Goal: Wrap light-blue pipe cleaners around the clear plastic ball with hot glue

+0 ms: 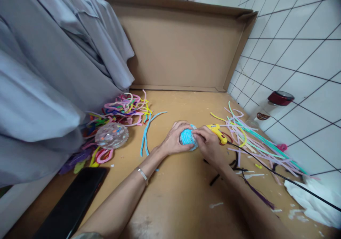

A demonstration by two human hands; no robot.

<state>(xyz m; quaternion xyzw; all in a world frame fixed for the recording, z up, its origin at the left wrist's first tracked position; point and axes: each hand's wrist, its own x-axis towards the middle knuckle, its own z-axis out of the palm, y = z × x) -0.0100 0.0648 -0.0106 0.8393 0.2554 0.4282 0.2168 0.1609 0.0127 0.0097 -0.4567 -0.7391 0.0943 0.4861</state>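
Near the middle of the tan tabletop (176, 185), a small rounded object wrapped in bright blue fuzzy strands (186, 137) sits in the grasp of the left hand (176, 139), whose thumb and fingers curl around its left side. The right hand (209, 143) meets its right side, thumb and fingertips drawn together in a pinch; whether a strand is caught between them cannot be told. Just beyond the right hand lies a yellow glue gun (220, 135), its black cable (266, 168) trailing toward the right edge.

Left of the left hand, a few loose blue fuzzy strips (145, 139) lie on the tabletop. Farther left, a clear, speckled round object (110, 136) rests against a tangled heap of multicoloured fuzzy strips (125, 107), with a black, flat smartphone (74, 200) nearer the person. To the right spread lilac, green and yellow fuzzy strips (253, 136), with crumpled white tissue (317, 200) nearer the person and a transparent jar with a dark red lid (280, 98) by the white tiled wall (306, 47).
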